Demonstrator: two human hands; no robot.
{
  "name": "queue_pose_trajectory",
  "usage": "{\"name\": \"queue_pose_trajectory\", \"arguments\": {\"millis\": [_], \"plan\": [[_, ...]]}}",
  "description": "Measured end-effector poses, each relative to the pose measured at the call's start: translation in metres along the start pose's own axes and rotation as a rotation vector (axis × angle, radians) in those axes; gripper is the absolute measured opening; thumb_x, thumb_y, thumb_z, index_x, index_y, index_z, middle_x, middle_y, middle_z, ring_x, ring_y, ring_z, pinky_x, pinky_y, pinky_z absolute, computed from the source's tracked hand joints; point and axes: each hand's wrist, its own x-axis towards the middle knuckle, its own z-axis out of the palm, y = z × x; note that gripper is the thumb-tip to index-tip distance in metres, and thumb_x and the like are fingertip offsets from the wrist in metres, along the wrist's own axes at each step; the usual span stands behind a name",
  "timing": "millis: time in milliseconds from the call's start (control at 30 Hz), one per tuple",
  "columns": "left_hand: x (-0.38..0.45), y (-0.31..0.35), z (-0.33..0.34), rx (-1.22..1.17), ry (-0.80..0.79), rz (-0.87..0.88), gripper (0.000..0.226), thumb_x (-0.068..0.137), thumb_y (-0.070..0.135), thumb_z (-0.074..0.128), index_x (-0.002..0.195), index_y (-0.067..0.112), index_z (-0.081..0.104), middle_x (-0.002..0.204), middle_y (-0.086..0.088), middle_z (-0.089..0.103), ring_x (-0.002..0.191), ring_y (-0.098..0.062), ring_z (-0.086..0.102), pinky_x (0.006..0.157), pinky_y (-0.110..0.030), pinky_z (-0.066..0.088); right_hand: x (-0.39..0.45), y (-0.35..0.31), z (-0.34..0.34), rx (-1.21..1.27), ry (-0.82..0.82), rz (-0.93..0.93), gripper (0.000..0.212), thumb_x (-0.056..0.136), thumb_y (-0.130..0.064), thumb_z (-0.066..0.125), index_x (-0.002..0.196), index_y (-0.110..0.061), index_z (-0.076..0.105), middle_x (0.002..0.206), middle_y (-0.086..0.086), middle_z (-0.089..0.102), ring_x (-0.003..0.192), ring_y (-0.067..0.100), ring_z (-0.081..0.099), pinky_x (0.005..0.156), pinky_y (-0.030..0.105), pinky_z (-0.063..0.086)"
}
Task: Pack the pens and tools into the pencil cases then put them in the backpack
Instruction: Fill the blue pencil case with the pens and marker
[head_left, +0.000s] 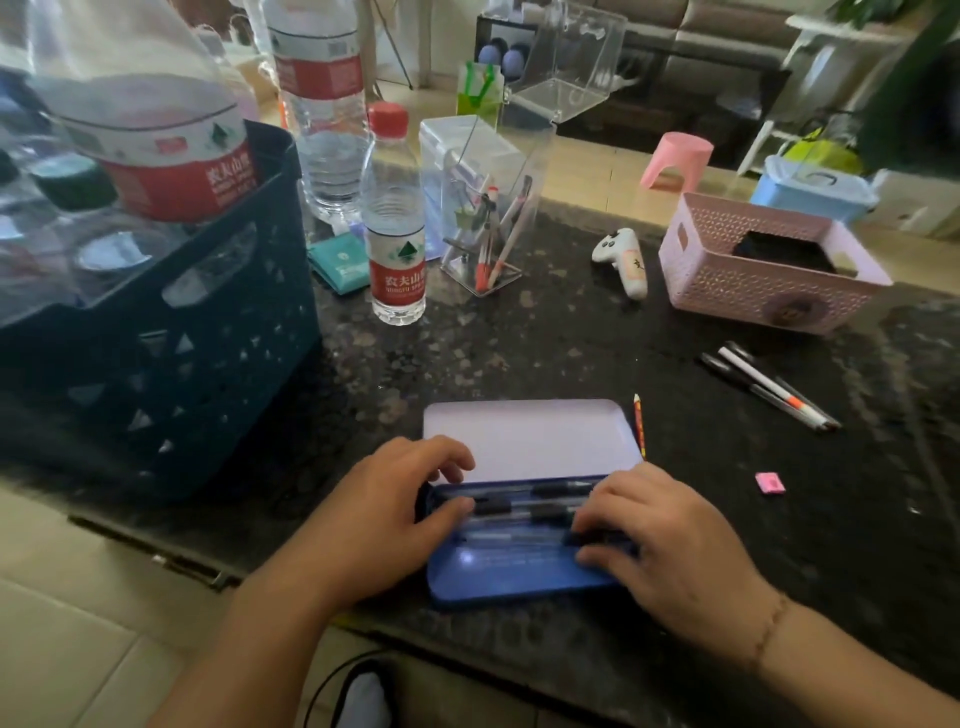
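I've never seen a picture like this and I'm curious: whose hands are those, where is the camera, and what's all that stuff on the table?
The camera sits on a person's head, looking down, so you see their own hands. The left hand and right hand rest on an open blue pencil case, arranging pens inside; neither clearly grips anything. On the dark counter lie more loose pens, a pencil and a pink eraser. Farther back stand a water bottle, a clear pen holder, a pink basket and a dark blue crate.
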Motion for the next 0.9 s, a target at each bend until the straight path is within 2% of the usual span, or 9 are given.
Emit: {"name": "queue_pose_trajectory", "arguments": {"millis": [167, 267, 367, 433, 500, 567, 667, 733, 900], "plan": [[-0.001, 0.001, -0.001, 0.02, -0.021, -0.002, 0.029, 0.08, 0.047, 0.069, 0.103, 0.048, 0.052, 0.1, 0.027, 0.05, 0.097, 0.005, 0.05, 0.084, -0.019, 0.045, 0.009, -0.004, 0.009, 0.126, 0.001, 0.012, 0.02, 0.071, -0.023, 0.073, 0.089, -0.026, 0.068, 0.089, -0.011, 0.06, 0.084, 0.01, 0.057, 0.073, 0.031, 0.052], [-0.002, 0.001, -0.002, 0.023, -0.019, 0.001, 0.026, 0.082, 0.047, 0.067, 0.103, 0.046, 0.053, 0.1, 0.027, 0.051, 0.098, 0.005, 0.049, 0.084, -0.02, 0.046, 0.004, -0.008, -0.003, 0.184, 0.033, -0.058, 0.021, 0.075, -0.014, 0.074, 0.092, -0.025, 0.07, 0.092, -0.013, 0.061, 0.088, 0.004, 0.058, 0.079, 0.019, 0.049], [-0.002, 0.001, -0.004, 0.004, -0.004, -0.001, 0.021, 0.086, 0.048, 0.062, 0.105, 0.044, 0.054, 0.1, 0.026, 0.052, 0.098, 0.004, 0.05, 0.083, -0.021, 0.047, -0.003, -0.012, -0.029, 0.509, 0.164, 0.198, 0.038, 0.069, -0.008, 0.083, 0.092, -0.035, 0.071, 0.088, -0.011, 0.067, 0.084, 0.007, 0.065, 0.076, 0.016, 0.052], [-0.001, 0.003, -0.004, 0.003, -0.007, -0.007, 0.019, 0.088, 0.049, 0.059, 0.105, 0.045, 0.054, 0.102, 0.026, 0.052, 0.097, 0.004, 0.051, 0.08, -0.02, 0.047, -0.004, -0.012, -0.044, 0.768, 0.333, 0.381, 0.041, 0.059, -0.024, 0.085, 0.094, -0.04, 0.07, 0.089, -0.006, 0.069, 0.082, 0.008, 0.067, 0.074, 0.02, 0.056], [0.0, 0.004, -0.003, 0.004, -0.009, -0.011, 0.017, 0.089, 0.049, 0.057, 0.105, 0.046, 0.053, 0.102, 0.026, 0.052, 0.096, 0.006, 0.05, 0.077, -0.018, 0.046, -0.003, -0.018, -0.056, 0.829, 0.551, 0.398, 0.046, 0.055, -0.044, 0.084, 0.098, -0.037, 0.069, 0.089, -0.003, 0.069, 0.082, 0.008, 0.066, 0.074, 0.018, 0.055], [0.0, 0.006, -0.003, 0.002, -0.009, -0.014, 0.019, 0.089, 0.048, 0.056, 0.108, 0.047, 0.053, 0.102, 0.028, 0.052, 0.096, 0.007, 0.05, 0.077, -0.017, 0.046, 0.002, -0.035, -0.064, 0.663, 0.631, 0.313, 0.032, 0.066, -0.034, 0.083, 0.094, -0.032, 0.069, 0.085, -0.005, 0.066, 0.08, 0.008, 0.063, 0.073, 0.016, 0.052], [0.0, 0.004, -0.003, -0.018, 0.009, -0.004, 0.024, 0.089, 0.048, 0.055, 0.113, 0.048, 0.052, 0.103, 0.029, 0.054, 0.099, 0.006, 0.052, 0.08, -0.021, 0.049, 0.009, -0.067, -0.053, 0.11, 0.433, -0.114, 0.005, 0.087, -0.008, 0.067, 0.089, -0.01, 0.071, 0.086, 0.005, 0.062, 0.077, 0.019, 0.06, 0.072, 0.029, 0.05], [0.0, 0.002, -0.003, -0.035, 0.028, 0.011, 0.025, 0.089, 0.047, 0.055, 0.114, 0.047, 0.053, 0.102, 0.028, 0.055, 0.1, 0.004, 0.053, 0.08, -0.023, 0.05, 0.01, -0.084, -0.044, -0.176, 0.337, -0.289, 0.02, 0.095, -0.006, 0.051, 0.089, -0.004, 0.07, 0.08, 0.01, 0.06, 0.069, 0.027, 0.055, 0.065, 0.038, 0.048], [0.0, -0.002, -0.001, -0.063, 0.039, 0.032, 0.025, 0.091, 0.044, 0.056, 0.115, 0.045, 0.053, 0.101, 0.025, 0.058, 0.101, 0.001, 0.055, 0.079, -0.023, 0.049, 0.006, -0.113, -0.045, -0.358, 0.254, -0.258, 0.026, 0.087, -0.007, 0.043, 0.072, -0.013, 0.062, 0.064, 0.005, 0.052, 0.057, 0.022, 0.047, 0.05, 0.031, 0.045]]}}
